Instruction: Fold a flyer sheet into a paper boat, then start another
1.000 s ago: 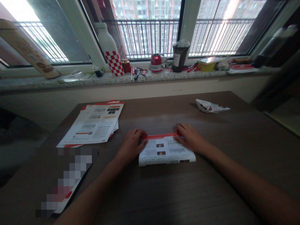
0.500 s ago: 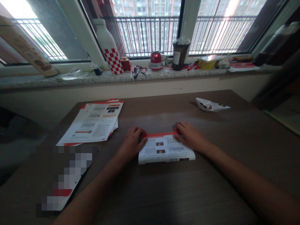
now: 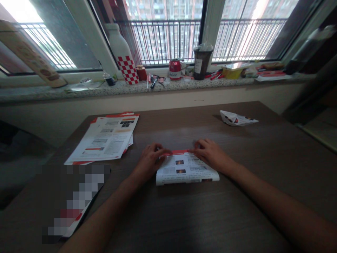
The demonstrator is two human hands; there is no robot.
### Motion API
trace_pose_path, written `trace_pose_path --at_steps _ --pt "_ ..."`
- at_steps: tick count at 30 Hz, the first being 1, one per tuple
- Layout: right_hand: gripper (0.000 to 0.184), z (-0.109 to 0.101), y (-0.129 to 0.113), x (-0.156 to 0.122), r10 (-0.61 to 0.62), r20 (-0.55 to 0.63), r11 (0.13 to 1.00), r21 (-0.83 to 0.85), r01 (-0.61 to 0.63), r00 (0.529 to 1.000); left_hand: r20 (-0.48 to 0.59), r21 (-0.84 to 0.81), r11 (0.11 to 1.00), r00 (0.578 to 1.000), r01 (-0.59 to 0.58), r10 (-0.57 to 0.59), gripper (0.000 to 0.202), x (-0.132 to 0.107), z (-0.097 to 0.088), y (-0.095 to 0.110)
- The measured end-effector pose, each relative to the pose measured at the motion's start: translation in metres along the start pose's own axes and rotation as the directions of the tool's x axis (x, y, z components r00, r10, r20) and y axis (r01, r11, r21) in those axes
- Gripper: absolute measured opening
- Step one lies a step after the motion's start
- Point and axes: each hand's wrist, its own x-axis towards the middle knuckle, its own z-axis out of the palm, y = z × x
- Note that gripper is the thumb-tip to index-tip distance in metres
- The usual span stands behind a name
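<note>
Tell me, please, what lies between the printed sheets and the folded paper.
In the head view, the left hand lies between the printed sheets and the folded paper, at that paper's far left corner.

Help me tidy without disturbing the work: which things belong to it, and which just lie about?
Apparently the job:
folded printed sheet, touched by left grip and right grip
perhaps also printed paper stack, folded paper shape

Lying about, on the sill:
red can
checkered bottle
dark cup
yellow container

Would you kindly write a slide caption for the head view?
Left hand and right hand on a folded sheet, paper stack at left.
</note>
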Motion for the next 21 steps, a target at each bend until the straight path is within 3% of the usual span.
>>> trace_pose_path --at_steps 5,11,14,18,21 --pt "0.032 -0.002 -0.001 0.002 -0.046 0.007 0.994 -0.102 0.047 0.999 0.013 0.054 0.985 0.986 -0.164 0.164 0.030 0.002 -0.003 -0.003" --pt "0.032 -0.005 -0.006 0.004 -0.024 0.008 1.000 0.009 0.023 1.000 0.254 -0.053 0.969 0.936 -0.240 0.246 0.029 0.017 -0.022 -0.002" --pt "0.031 -0.002 -0.004 0.004 -0.031 0.003 0.999 0.041 0.031 1.000 0.308 -0.102 0.964 0.914 -0.246 0.265 0.027 0.026 -0.037 0.004" --pt "0.031 0.000 0.000 0.004 -0.042 0.004 0.997 0.067 0.042 0.999 0.402 0.001 0.984 0.901 -0.178 0.163 0.034 0.027 -0.048 0.034" --pt "0.030 0.001 0.001 0.004 -0.035 -0.008 0.993 0.113 0.035 0.999 0.385 0.156 0.981 0.922 -0.115 0.047 0.052 0.017 -0.035 0.064"
